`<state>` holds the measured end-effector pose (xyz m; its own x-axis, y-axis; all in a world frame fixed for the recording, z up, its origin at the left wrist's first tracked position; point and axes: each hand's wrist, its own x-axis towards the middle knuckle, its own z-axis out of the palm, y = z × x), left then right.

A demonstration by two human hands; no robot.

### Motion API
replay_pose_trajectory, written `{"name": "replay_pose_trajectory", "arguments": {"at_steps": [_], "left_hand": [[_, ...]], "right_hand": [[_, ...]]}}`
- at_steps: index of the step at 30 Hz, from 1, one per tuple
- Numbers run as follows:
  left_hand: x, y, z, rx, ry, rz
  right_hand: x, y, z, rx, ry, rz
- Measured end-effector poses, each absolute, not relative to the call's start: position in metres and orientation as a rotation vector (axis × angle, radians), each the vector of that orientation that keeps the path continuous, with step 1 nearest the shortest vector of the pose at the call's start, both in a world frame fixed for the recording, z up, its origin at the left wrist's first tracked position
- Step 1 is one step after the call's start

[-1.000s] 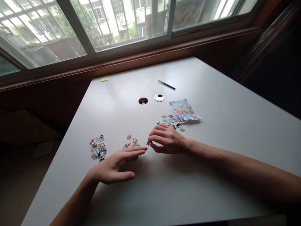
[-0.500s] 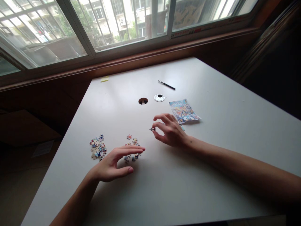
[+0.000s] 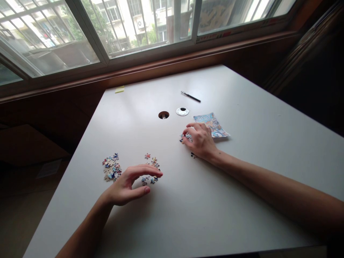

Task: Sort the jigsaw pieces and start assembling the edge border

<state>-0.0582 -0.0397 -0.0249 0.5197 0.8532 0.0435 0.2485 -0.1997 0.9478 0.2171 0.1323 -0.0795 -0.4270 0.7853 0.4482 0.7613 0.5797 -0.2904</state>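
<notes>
My right hand pinches a small jigsaw puzzle piece between thumb and finger. It is low over a few loose pieces that its fingers partly cover, beside the printed picture sheet. A dark puzzle piece lies just under the wrist side of that hand. With thumb and fingers apart, my left hand hovers by a loose group of puzzle pieces and hides some of them. Farther left sits a denser pile of puzzle pieces.
The white table has a round cable hole with its silver cover lying beside it. Behind them is a black pen. A yellow sticky note sits at the far left edge, near the barred window.
My right hand has moved right and away from me with the puzzle piece, to the loose pieces by the sheet. My left hand has shifted only slightly and stays open.
</notes>
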Motion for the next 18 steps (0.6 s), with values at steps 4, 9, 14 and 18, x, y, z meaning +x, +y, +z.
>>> {"name": "replay_pose_trajectory", "arguments": {"at_steps": [4, 9, 14, 18], "left_hand": [[-0.0577, -0.0405, -0.0237, 1.710, 0.937, 0.740], [-0.0567, -0.0401, -0.0223, 1.702, 0.926, 0.734], [-0.0564, -0.0400, -0.0212, 1.700, 0.915, 0.728], [-0.0558, -0.0400, -0.0213, 1.695, 0.914, 0.726]], "right_hand": [[0.2171, 0.1342, -0.0808, -1.253, -2.260, 0.087], [0.2165, 0.1343, -0.0784, -1.279, -2.248, 0.135], [0.2158, 0.1338, -0.0769, -1.302, -2.254, 0.146], [0.2156, 0.1338, -0.0774, -1.310, -2.261, 0.157]]}}
